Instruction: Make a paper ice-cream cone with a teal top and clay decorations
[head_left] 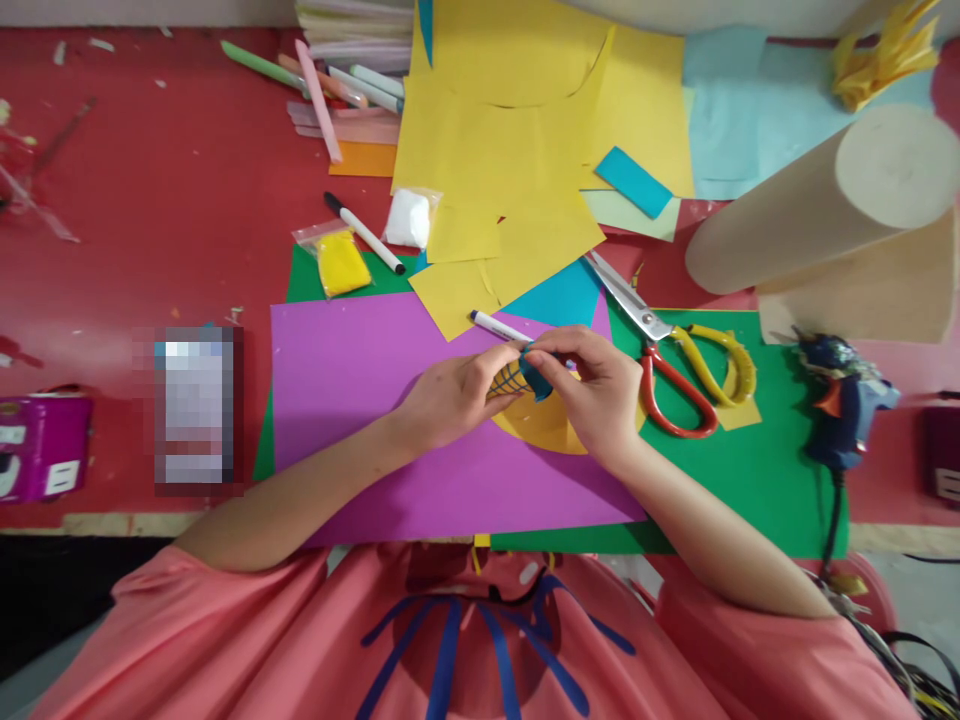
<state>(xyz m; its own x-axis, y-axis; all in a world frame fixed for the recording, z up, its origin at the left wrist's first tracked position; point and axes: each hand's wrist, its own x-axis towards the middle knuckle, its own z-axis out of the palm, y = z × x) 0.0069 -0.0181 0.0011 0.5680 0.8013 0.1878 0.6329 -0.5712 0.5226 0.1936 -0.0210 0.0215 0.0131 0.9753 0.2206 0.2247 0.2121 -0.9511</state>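
Note:
My left hand (pixel 461 395) is closed around a small yellow paper piece (pixel 510 380) drawn with dark grid lines, perhaps rolled into a cone. At its right end sits a blue paper piece (pixel 536 378), pinched between thumb and fingers of my right hand (pixel 596 385). Both hands are above a purple sheet (pixel 360 420), where a rounded yellow-orange paper piece (pixel 544 428) lies beneath them. Just beyond my fingers rests a white marker (pixel 499 326) with a dark cap. Scissors (pixel 652 325) with red and yellow handles lie open to the right of my right hand.
Yellow sheets (pixel 517 140) spread across the back. A thick white cylinder (pixel 795 210) and a blue glue gun (pixel 840 420) are at right. Clay packets (pixel 343 262), a black-capped marker (pixel 367 235) and paper strips (pixel 319 100) lie back left. A blurred phone-like object (pixel 196 410) is left.

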